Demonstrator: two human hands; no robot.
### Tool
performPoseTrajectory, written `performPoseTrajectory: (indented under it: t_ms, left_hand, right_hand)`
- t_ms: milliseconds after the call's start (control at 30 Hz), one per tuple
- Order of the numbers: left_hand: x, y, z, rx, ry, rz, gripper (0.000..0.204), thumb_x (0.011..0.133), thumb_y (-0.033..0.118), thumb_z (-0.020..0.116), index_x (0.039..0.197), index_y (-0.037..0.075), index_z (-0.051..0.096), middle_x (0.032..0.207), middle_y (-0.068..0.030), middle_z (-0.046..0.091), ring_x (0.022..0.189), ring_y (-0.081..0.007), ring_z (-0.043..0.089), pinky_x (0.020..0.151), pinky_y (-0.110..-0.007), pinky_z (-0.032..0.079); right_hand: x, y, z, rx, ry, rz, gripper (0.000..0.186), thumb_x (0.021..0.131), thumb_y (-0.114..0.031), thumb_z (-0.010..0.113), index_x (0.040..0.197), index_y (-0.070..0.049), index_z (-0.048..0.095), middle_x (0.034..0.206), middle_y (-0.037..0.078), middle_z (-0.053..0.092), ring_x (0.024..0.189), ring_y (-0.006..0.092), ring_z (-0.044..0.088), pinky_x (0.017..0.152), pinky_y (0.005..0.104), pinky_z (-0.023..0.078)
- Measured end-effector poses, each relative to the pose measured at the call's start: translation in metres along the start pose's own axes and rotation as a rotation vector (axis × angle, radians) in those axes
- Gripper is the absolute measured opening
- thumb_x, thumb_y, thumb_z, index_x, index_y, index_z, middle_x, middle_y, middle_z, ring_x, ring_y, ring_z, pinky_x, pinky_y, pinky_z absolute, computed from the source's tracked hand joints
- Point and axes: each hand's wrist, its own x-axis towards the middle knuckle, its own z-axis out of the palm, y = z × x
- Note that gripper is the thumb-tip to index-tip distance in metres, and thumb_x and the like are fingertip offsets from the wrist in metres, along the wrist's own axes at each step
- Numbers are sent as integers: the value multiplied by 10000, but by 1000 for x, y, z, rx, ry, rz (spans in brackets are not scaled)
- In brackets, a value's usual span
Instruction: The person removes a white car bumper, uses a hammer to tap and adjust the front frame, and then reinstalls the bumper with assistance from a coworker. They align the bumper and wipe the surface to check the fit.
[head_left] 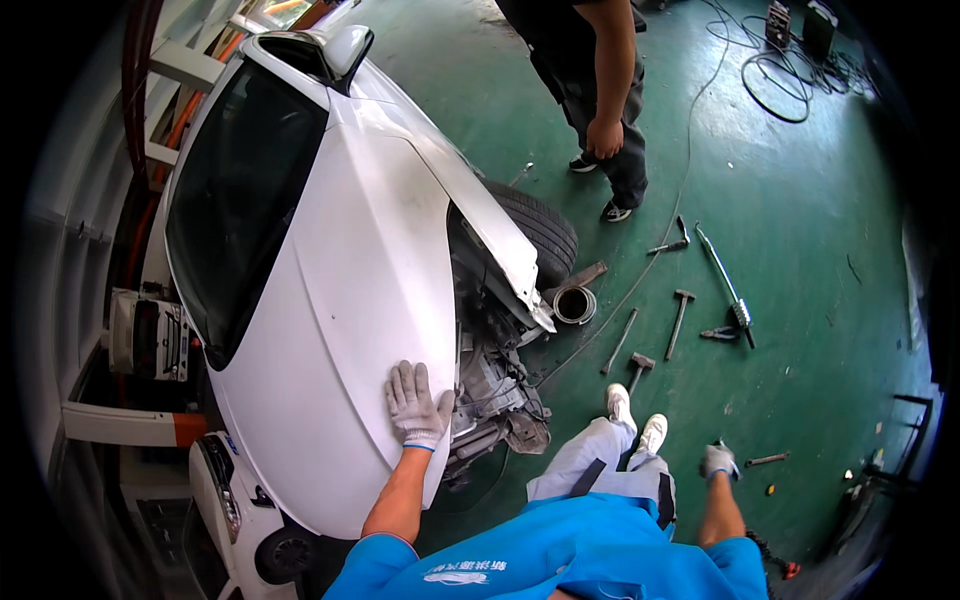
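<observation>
My left hand (417,405), in a white work glove, lies flat with fingers spread on the right front edge of a white car's hood (360,300). Beside that edge the front corner of the car is stripped, showing dark engine-bay parts (495,400) and a bent white fender (480,215). My right hand (718,461), also gloved, hangs at my side with its fingers curled, holding nothing that I can see, above the green floor (800,250). I wear a blue shirt and light trousers.
Another person in dark clothes (605,90) stands by the front tyre (540,230). Hammers (680,320), a long bar tool (725,285) and a metal tin (573,303) lie on the floor. Coiled cables (780,70) lie at the far right. A detached bumper (230,500) lies lower left.
</observation>
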Motion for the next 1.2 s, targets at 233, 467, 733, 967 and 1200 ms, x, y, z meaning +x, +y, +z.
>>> performPoseTrajectory:
  t_ms: [233, 467, 733, 967, 1200]
  left_hand:
    - [13, 1, 3, -54, 41, -8, 748, 885, 481, 622, 1486, 68, 456, 1597, -185, 367, 1479, -413, 318, 1211, -582, 224]
    - [61, 28, -1, -174, 175, -128, 613, 877, 386, 655, 1369, 42, 530, 1504, -182, 474, 1422, -410, 391, 1186, -584, 272]
    - [245, 60, 22, -34, -77, -86, 704, 912, 496, 592, 1478, 94, 477, 1564, -147, 417, 1473, -351, 322, 1222, -535, 195]
    - [356, 61, 35, 91, -188, -140, 805, 872, 439, 645, 1568, 158, 355, 1628, -185, 289, 1512, -416, 220, 1237, -543, 147]
    - [410, 62, 52, 207, -209, -207, 762, 801, 343, 693, 1511, 267, 427, 1584, -159, 320, 1466, -425, 264, 1212, -558, 183]
  right_hand:
    - [-41, -248, 51, -106, -410, -597, 309, 909, -387, 635, 1062, -139, 738, 1026, 131, 749, 973, 327, 698, 849, 435, 529]
    - [48, -349, -46, -277, 85, -1189, 246, 898, -297, 614, 1027, -109, 705, 992, 143, 726, 937, 339, 693, 792, 434, 557]
    - [97, -318, -115, -207, -5, -500, 321, 847, -314, 567, 1014, -105, 746, 1038, 188, 742, 956, 344, 706, 815, 452, 542]
    - [150, -281, -96, -515, 48, -609, 324, 883, -307, 531, 980, -89, 749, 1037, 184, 738, 1020, 356, 689, 891, 432, 528]
    - [259, -353, -133, -456, 101, -979, 130, 801, -188, 651, 927, -162, 667, 879, 122, 707, 848, 361, 679, 750, 474, 548]
